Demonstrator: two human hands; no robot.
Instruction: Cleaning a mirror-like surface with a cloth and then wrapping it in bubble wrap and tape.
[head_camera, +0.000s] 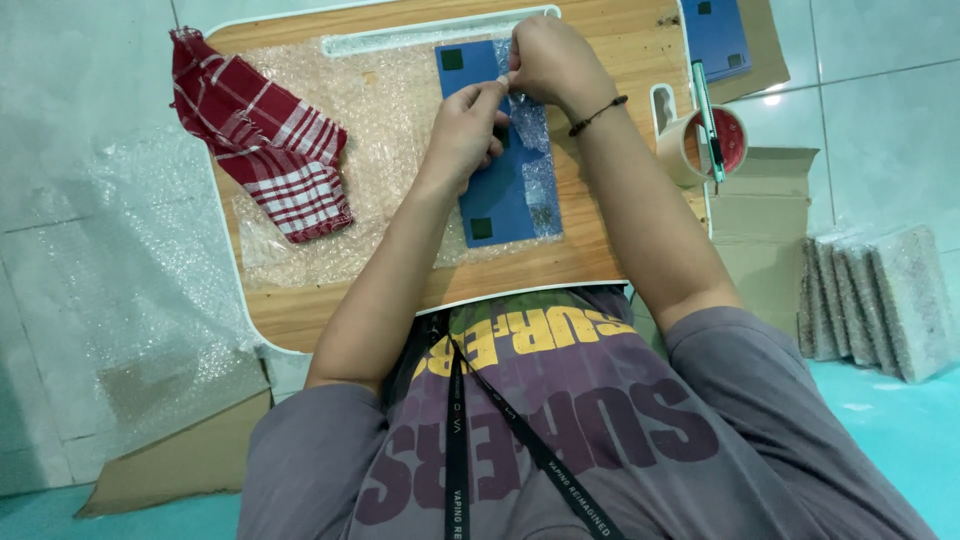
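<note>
A flat blue panel (490, 195) with small dark square pads lies on a sheet of bubble wrap (385, 110) on a small wooden lap table (300, 310). My left hand (465, 130) and my right hand (548, 60) meet over the panel's upper part. Together they pinch a small piece of clear tape or wrap between their fingertips. A strip of bubble wrap (535, 150) runs down the panel's right side.
A red-and-white checked cloth (265, 140) lies on the table's left side. A tape roll (715, 145) with a green pen across it sits at the right edge. A second blue panel (715, 35), cardboard (760, 215), wrapped packs (880, 300) and loose bubble wrap (130, 280) lie around on the floor.
</note>
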